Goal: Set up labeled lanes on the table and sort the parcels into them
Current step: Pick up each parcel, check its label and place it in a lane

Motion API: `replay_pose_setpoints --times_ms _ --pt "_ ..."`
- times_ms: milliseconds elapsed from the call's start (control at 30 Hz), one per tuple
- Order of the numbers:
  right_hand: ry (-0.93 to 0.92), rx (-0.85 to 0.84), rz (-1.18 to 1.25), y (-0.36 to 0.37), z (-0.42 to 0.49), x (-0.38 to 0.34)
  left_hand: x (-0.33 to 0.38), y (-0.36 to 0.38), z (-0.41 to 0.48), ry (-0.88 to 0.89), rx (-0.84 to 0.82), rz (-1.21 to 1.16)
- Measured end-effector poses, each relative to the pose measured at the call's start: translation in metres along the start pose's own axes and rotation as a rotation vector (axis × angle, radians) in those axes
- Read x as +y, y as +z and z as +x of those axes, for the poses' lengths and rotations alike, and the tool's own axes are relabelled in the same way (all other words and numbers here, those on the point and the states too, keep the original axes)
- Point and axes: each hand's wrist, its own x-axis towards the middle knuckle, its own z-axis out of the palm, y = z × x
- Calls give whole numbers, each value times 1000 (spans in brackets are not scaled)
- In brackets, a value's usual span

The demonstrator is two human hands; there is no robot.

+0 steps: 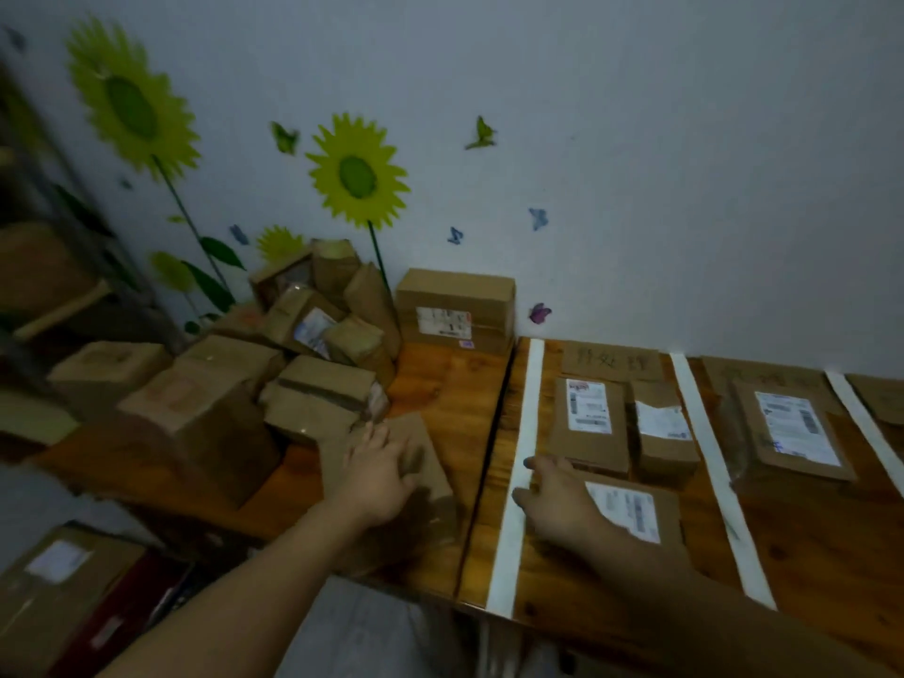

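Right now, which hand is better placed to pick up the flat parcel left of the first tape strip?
Left. The left hand lies on that flat parcel, beside the pile. The right hand is across the tape strip, over a labelled parcel in the first lane.

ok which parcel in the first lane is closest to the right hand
The front parcel: the right hand covers its left end. The other two lie side by side behind it.

motion blur hides whether the left hand [379,474] grips the flat parcel [418,435] under it. writing on the cardboard lane sign [611,365] is unreadable; the rightmost sign [880,398] is cut off.
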Motion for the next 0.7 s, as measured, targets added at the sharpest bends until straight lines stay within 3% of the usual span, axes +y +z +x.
replay_pose_setpoints --times_ms 333,567,700 --pt "-72 -53 -23 70 32 -146 -174 -61 -11 -201 -97 -312" --pt "-94 19 -113 86 69 -192 -194 -74 21 -140 -136 -456" --pt "-117 1 -151 85 110 -208 -187 -81 58 -107 -117 -347"
